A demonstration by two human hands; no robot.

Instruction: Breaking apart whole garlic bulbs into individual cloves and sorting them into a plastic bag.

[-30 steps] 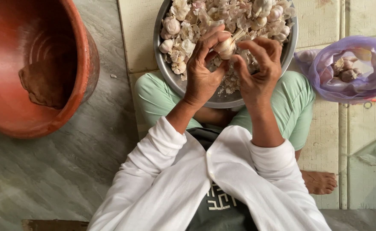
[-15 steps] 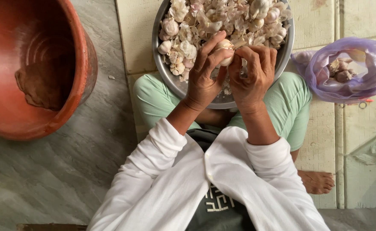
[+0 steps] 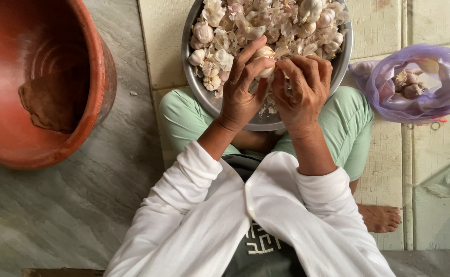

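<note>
Holding one garlic bulb (image 3: 264,59) between them, both hands sit over the near rim of a metal bowl (image 3: 200,87). Left hand (image 3: 243,84): grip closed on the bulb, thumb and fingers curled round its left side. Right hand (image 3: 303,87): fingers bent inward, tips touching the bulb's right side and the loose skin there.

Metal bowl: round, resting on the person's lap between green-trousered knees (image 3: 184,115), filled with whole garlic bulbs (image 3: 220,41) and papery skins. The held bulb lies just above this heap, at its near edge.

Clay pot (image 3: 94,77): large, reddish-brown, at far left on the grey stone floor (image 3: 81,205), well apart from the bowl.

Plastic bag (image 3: 440,97): pale purple, open, at far right on the tiled floor (image 3: 435,154), with a few garlic pieces (image 3: 409,84) inside.

White sleeves (image 3: 194,205) cover both forearms to near the wrists. Bare foot (image 3: 381,218) shows at near right.
</note>
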